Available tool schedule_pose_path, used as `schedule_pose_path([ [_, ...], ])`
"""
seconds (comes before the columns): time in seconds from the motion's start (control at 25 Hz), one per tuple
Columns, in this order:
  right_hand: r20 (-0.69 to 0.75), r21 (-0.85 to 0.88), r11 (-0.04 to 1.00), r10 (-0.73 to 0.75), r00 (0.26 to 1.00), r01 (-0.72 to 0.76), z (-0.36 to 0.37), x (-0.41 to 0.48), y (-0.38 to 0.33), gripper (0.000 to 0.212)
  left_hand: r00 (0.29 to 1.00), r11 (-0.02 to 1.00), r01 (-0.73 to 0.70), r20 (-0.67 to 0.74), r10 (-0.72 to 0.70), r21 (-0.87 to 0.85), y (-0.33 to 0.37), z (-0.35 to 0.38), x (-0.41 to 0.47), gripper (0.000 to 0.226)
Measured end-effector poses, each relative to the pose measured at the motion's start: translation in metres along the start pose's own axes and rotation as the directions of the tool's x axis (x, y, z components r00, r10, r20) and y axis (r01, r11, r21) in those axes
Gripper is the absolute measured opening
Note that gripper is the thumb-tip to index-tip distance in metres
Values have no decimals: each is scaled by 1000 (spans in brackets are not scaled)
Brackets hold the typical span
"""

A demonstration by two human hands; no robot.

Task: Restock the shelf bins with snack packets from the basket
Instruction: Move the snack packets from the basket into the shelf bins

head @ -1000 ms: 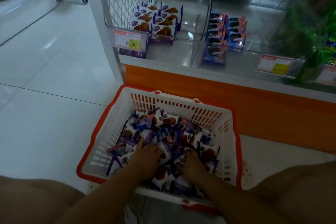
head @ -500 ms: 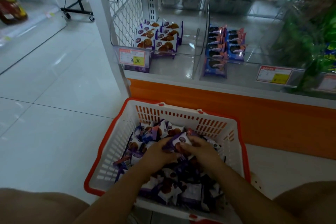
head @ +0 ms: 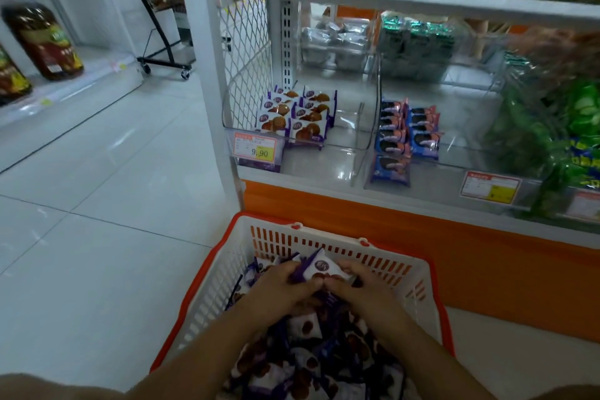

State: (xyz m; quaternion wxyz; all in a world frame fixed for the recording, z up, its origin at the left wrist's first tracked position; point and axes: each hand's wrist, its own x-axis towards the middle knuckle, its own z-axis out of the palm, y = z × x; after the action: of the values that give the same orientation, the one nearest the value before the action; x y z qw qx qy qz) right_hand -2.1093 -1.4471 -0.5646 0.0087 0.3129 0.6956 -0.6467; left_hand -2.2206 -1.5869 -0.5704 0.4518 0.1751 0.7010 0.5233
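Snack packets (head: 308, 357) in purple and white wrappers are lying in a heap inside the white basket (head: 207, 295) with the orange rim, which is standing on the floor just in front of the shelf. The left hand (head: 282, 286) and the right hand (head: 363, 289) are meeting over the heap, and their curled fingers are gripping together a small bunch of packets (head: 321, 268), which is sticking up a little above the others. In the clear shelf bin (head: 341, 153) at the lower left, packets of the same kind (head: 298, 117) are standing in two rows behind a price label (head: 256, 149). Blue packets (head: 407, 133) are lying in the neighbouring bin.
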Motion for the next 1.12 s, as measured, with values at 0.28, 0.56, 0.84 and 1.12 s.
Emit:
schedule_pose_path([
  [0.28, -90, -370, 826, -487, 869, 425, -8, 8, -171, 25, 827, 774, -372, -195, 527, 512, 132, -59, -29, 33],
  [0.56, -43, -848, 505, -369, 928, 162, -7, 131, -245, 46, 760, 343, -1, -222, 610, 939, 123, -123, 14, 69],
  [0.84, -9, -875, 478, -166, 986, 73, 5, 183, -235, 51, 770, 346, -52, -183, 611, 937, 119, -132, 18, 69],
  [1.12, 44, -960, 260, -216, 975, 101, -4, 178, -235, 53, 757, 372, -112, -163, 633, 921, 116, -127, 5, 65],
])
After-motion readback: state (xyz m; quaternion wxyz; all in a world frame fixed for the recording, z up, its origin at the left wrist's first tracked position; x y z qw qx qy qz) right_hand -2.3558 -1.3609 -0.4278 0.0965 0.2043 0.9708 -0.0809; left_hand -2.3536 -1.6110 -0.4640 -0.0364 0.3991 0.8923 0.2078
